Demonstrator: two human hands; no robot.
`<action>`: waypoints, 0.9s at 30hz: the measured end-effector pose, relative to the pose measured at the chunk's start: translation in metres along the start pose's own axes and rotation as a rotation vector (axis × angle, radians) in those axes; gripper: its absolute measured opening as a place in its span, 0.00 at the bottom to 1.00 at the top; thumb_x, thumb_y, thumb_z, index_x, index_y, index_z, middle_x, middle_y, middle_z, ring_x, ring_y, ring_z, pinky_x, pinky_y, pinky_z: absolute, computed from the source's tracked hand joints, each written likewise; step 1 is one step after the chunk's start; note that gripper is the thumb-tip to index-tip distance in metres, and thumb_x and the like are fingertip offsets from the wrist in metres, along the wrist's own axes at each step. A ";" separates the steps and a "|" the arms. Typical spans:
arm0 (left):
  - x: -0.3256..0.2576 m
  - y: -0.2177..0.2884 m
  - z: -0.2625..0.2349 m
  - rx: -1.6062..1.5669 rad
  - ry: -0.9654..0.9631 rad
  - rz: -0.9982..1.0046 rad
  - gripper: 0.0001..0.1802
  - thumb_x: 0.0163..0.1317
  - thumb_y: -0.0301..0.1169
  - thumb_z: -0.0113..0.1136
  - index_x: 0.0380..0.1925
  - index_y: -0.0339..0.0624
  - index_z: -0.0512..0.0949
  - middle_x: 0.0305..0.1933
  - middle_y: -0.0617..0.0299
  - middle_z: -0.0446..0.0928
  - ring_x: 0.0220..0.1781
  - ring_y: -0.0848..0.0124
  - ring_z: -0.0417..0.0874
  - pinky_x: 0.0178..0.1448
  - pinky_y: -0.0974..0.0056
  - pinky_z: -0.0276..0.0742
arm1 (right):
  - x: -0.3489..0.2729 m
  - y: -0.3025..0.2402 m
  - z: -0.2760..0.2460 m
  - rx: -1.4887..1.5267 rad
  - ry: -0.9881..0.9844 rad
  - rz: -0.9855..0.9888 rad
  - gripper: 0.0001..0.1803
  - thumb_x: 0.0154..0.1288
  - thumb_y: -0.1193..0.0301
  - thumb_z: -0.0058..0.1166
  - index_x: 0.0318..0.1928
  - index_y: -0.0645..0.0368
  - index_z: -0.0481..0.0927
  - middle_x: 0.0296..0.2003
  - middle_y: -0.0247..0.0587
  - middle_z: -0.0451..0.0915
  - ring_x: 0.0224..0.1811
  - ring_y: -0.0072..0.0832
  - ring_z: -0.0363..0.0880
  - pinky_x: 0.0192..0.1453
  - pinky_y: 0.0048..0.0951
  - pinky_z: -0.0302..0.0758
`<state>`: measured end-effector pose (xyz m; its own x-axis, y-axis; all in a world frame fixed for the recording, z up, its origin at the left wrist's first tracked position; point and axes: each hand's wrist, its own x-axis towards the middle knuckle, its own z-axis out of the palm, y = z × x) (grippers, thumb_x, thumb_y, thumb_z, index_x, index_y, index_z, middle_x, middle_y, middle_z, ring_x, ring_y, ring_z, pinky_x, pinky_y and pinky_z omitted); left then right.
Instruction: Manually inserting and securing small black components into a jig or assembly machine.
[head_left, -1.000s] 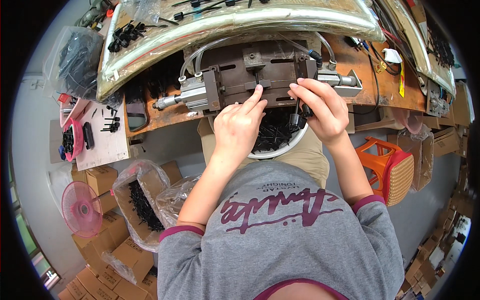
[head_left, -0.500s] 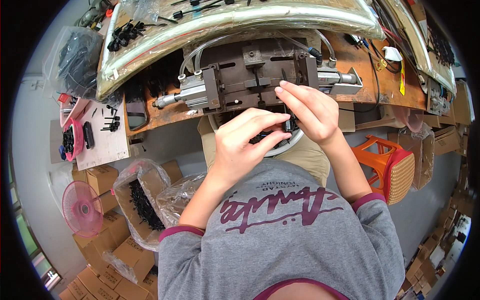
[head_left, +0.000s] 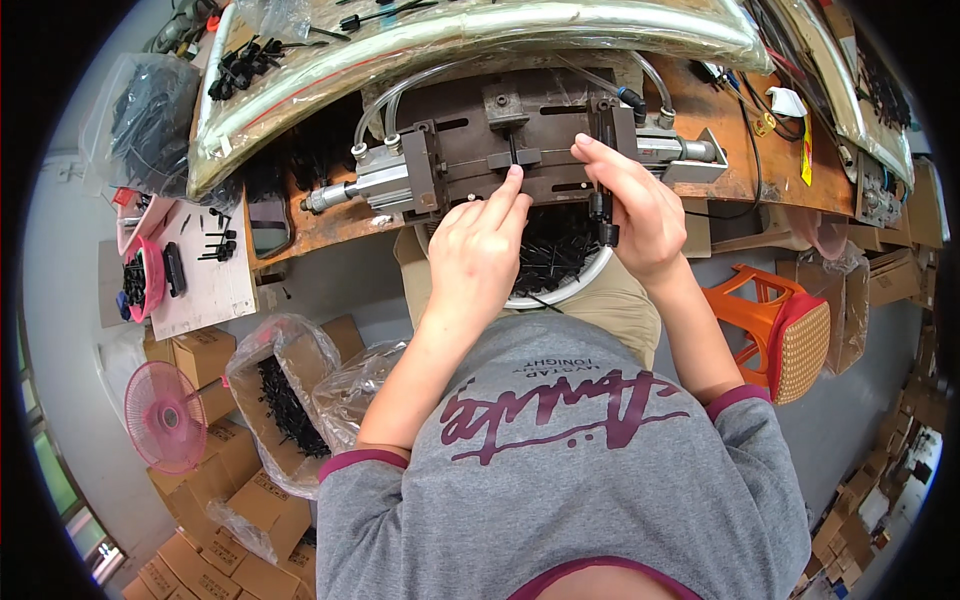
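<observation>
My left hand (head_left: 478, 248) reaches palm down to the metal clamping fixture (head_left: 470, 180), its index finger stretched out. That fingertip is at the small dark block (head_left: 514, 158) in the fixture's middle, where a thin black rod stands. Nothing shows in this hand; its underside is hidden. My right hand (head_left: 645, 215) is closed on a slim black plastic part with a thicker knobbed end (head_left: 606, 218), held upright at the fixture's right side. Below both hands, a round white-rimmed tub (head_left: 582, 284) on my lap contains many black parts (head_left: 550, 255).
Air cylinders (head_left: 385, 180) with clear hoses flank the fixture on the wooden bench (head_left: 780, 170). A plastic-wrapped shelf edge (head_left: 400, 65) runs behind it. To the left are a pink basket (head_left: 150, 285), a fan (head_left: 166, 415) and a lined carton (head_left: 290, 400); an orange stool (head_left: 770, 320) stands right.
My left hand has left the black part and moved forward to the fixture's middle, its index finger now extended. My right hand keeps the part and has shifted slightly right.
</observation>
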<state>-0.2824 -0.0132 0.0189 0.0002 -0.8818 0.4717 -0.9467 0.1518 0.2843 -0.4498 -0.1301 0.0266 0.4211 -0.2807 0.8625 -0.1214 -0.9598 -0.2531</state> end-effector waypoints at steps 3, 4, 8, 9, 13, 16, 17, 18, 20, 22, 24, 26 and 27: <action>0.008 0.002 -0.003 0.023 -0.039 -0.005 0.13 0.51 0.25 0.70 0.39 0.41 0.84 0.57 0.63 0.83 0.40 0.64 0.87 0.47 0.61 0.81 | -0.005 0.003 0.000 0.028 0.028 -0.018 0.17 0.51 0.85 0.61 0.44 0.68 0.80 0.49 0.54 0.85 0.40 0.40 0.89 0.41 0.32 0.86; 0.010 0.000 -0.003 0.014 -0.031 0.006 0.13 0.51 0.25 0.71 0.38 0.42 0.84 0.57 0.63 0.83 0.38 0.64 0.87 0.46 0.62 0.81 | -0.004 0.000 -0.002 0.006 0.010 -0.019 0.16 0.50 0.85 0.62 0.43 0.68 0.80 0.49 0.54 0.85 0.39 0.39 0.89 0.39 0.31 0.86; 0.011 -0.001 -0.005 -0.003 -0.038 -0.011 0.12 0.51 0.26 0.71 0.37 0.43 0.84 0.55 0.63 0.84 0.34 0.63 0.87 0.40 0.62 0.82 | -0.002 -0.005 -0.007 -0.045 -0.027 -0.030 0.16 0.50 0.85 0.63 0.43 0.66 0.81 0.49 0.53 0.85 0.36 0.38 0.88 0.35 0.30 0.84; 0.010 -0.001 -0.004 -0.012 -0.034 -0.014 0.12 0.50 0.26 0.71 0.37 0.43 0.84 0.55 0.63 0.84 0.33 0.63 0.86 0.39 0.62 0.82 | -0.003 -0.006 -0.008 -0.053 -0.014 -0.026 0.17 0.50 0.85 0.63 0.43 0.66 0.81 0.48 0.52 0.85 0.36 0.38 0.88 0.35 0.30 0.84; 0.010 0.000 -0.006 -0.027 -0.036 -0.026 0.12 0.51 0.26 0.72 0.37 0.43 0.84 0.54 0.64 0.85 0.34 0.63 0.87 0.37 0.63 0.82 | -0.004 -0.008 -0.010 -0.102 -0.001 -0.034 0.17 0.47 0.84 0.64 0.42 0.65 0.83 0.44 0.48 0.85 0.35 0.37 0.87 0.35 0.30 0.84; 0.011 -0.003 -0.010 -0.163 -0.029 -0.008 0.15 0.50 0.28 0.72 0.39 0.41 0.83 0.51 0.59 0.85 0.36 0.65 0.88 0.40 0.63 0.83 | -0.005 -0.007 -0.012 -0.139 -0.031 -0.052 0.17 0.46 0.82 0.64 0.42 0.65 0.84 0.42 0.46 0.85 0.35 0.36 0.86 0.36 0.30 0.84; 0.013 -0.002 -0.014 -0.233 -0.021 0.003 0.16 0.50 0.28 0.72 0.40 0.40 0.83 0.50 0.57 0.85 0.37 0.66 0.88 0.41 0.62 0.83 | -0.005 -0.007 -0.012 -0.150 -0.043 -0.059 0.17 0.47 0.81 0.64 0.41 0.65 0.84 0.41 0.46 0.85 0.34 0.36 0.86 0.36 0.30 0.84; 0.012 0.006 -0.021 -0.546 -0.070 -0.143 0.20 0.50 0.28 0.75 0.45 0.40 0.82 0.47 0.57 0.85 0.38 0.66 0.88 0.43 0.63 0.84 | -0.005 -0.007 -0.012 -0.138 -0.051 -0.067 0.16 0.48 0.79 0.63 0.41 0.65 0.85 0.41 0.46 0.85 0.34 0.36 0.86 0.36 0.31 0.84; 0.013 0.021 -0.033 -0.831 -0.014 -0.179 0.23 0.49 0.24 0.78 0.48 0.38 0.84 0.46 0.56 0.85 0.43 0.71 0.88 0.48 0.68 0.86 | -0.005 -0.009 -0.012 -0.114 -0.069 -0.078 0.15 0.50 0.76 0.63 0.41 0.65 0.85 0.41 0.46 0.85 0.34 0.36 0.86 0.37 0.32 0.85; 0.012 0.021 -0.033 -0.780 0.067 -0.044 0.21 0.51 0.19 0.76 0.47 0.35 0.83 0.42 0.54 0.85 0.41 0.70 0.89 0.45 0.67 0.88 | -0.004 -0.013 -0.007 -0.091 -0.069 -0.119 0.16 0.50 0.72 0.62 0.41 0.66 0.84 0.40 0.47 0.85 0.34 0.36 0.86 0.37 0.32 0.85; 0.013 0.021 -0.035 -0.805 0.104 -0.039 0.19 0.51 0.18 0.76 0.45 0.33 0.83 0.41 0.54 0.85 0.41 0.69 0.89 0.44 0.68 0.88 | -0.003 -0.018 -0.005 -0.053 -0.072 -0.118 0.17 0.50 0.72 0.62 0.41 0.67 0.84 0.40 0.48 0.85 0.34 0.37 0.86 0.37 0.32 0.85; 0.010 0.023 -0.039 -0.790 0.065 -0.095 0.18 0.51 0.18 0.75 0.43 0.33 0.83 0.40 0.55 0.85 0.40 0.70 0.88 0.44 0.68 0.88 | -0.004 -0.016 -0.003 -0.035 -0.073 -0.155 0.17 0.49 0.71 0.62 0.40 0.68 0.84 0.40 0.49 0.85 0.35 0.37 0.87 0.37 0.32 0.86; 0.009 0.025 -0.040 -0.783 0.045 -0.122 0.17 0.51 0.18 0.75 0.43 0.32 0.83 0.40 0.55 0.85 0.40 0.71 0.88 0.44 0.69 0.88 | -0.004 -0.016 -0.003 -0.027 -0.073 -0.173 0.17 0.49 0.71 0.63 0.40 0.68 0.84 0.40 0.49 0.85 0.35 0.37 0.87 0.37 0.32 0.86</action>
<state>-0.2928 0.0008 0.0633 0.1185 -0.8961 0.4277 -0.4368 0.3397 0.8329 -0.4522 -0.1139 0.0281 0.5014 -0.1112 0.8580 -0.0650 -0.9937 -0.0908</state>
